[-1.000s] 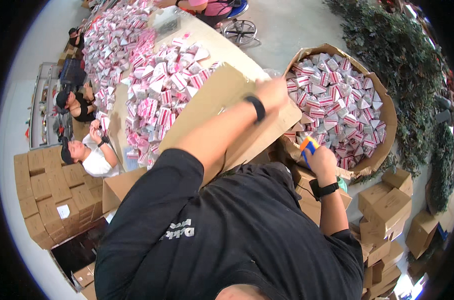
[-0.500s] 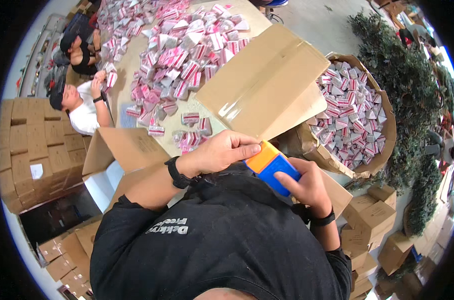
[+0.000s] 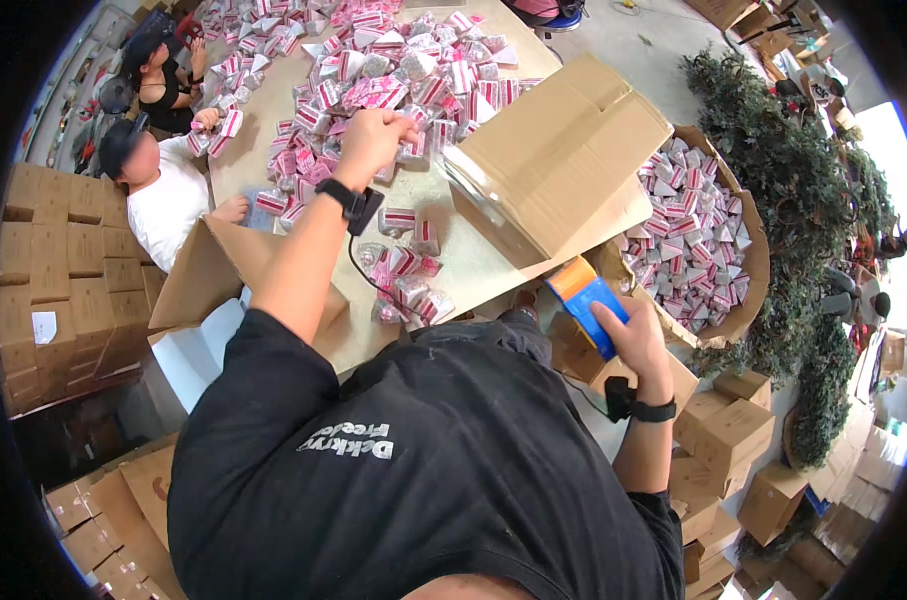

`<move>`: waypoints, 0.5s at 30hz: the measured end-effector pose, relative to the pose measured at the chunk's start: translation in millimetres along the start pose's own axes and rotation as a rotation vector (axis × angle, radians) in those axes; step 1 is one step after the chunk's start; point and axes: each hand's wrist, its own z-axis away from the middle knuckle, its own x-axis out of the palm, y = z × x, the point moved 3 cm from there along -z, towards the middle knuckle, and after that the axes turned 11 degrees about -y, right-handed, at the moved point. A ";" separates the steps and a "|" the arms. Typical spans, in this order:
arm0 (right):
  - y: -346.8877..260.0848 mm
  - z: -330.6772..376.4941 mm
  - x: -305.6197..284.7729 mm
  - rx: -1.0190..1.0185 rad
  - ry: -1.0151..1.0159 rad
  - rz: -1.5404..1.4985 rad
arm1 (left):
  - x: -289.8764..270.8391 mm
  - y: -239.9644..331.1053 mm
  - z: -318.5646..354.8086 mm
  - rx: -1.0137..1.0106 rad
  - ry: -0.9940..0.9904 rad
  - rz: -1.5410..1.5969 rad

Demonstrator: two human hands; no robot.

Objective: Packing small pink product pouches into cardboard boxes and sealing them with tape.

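My right hand [image 3: 636, 335] is wrapped round a boxy object, blue with an orange end [image 3: 586, 305], its thumb pressed on the blue side. It is held in front of me, just off the table edge. My left hand [image 3: 376, 143] is raised with curled fingers over a pile of small wrapped packets [image 3: 374, 75], wedge-shaped in clear film with pink-red bands. Whether anything is between those fingers is hidden. Between my hands a large brown cardboard carton [image 3: 564, 150] lies on the table [image 3: 454, 285], flaps partly folded.
To the right a big open carton [image 3: 759, 300] holds many wrapped packets. An open box [image 3: 209, 270] stands at the left edge, near two people at the table. Stacked cartons [image 3: 49, 260] line the left, loose cartons [image 3: 729, 425] the lower right, dark green artificial foliage [image 3: 744, 130] the far right.
My left hand has left the orange end of the boxy object and risen up and left over the packets. My right hand keeps its hold, slightly further right. The view has shifted a little.
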 end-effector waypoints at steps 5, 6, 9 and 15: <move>64.8 -49.2 -6.9 0.103 -0.075 0.220 | 70.0 -81.6 -8.0 -0.049 -0.326 0.034; 66.4 -62.2 -5.0 0.101 -0.138 0.043 | 90.4 -108.6 -6.3 -0.393 -0.352 0.449; 103.1 -92.2 6.4 0.319 -0.145 0.083 | 86.7 -78.1 -13.5 -0.504 -0.271 0.228; 179.9 -179.2 33.2 0.404 0.165 0.163 | 91.4 -29.1 -21.2 0.016 -0.172 -0.083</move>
